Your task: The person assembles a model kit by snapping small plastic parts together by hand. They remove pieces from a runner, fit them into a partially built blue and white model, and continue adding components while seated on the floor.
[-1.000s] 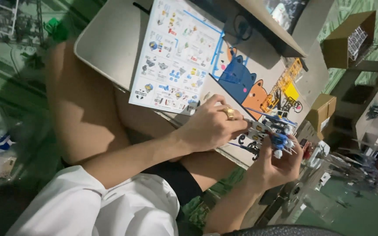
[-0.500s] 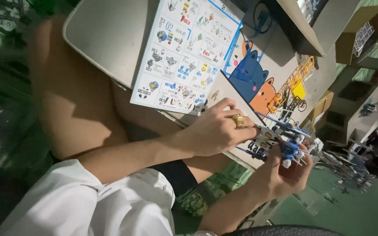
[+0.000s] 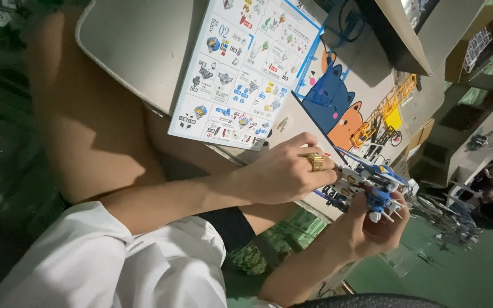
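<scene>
Instruction sheet on table, model beside its edge.

Two hands, one blue-and-white model robot, one instruction sheet, one gold ring, two cardboard boxes.

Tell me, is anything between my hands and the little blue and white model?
Nothing visible. The right hand grips the blue and white model from below, and the left hand, wearing a gold ring, touches its near side.

Grey table; green floor — cardboard boxes.
</scene>
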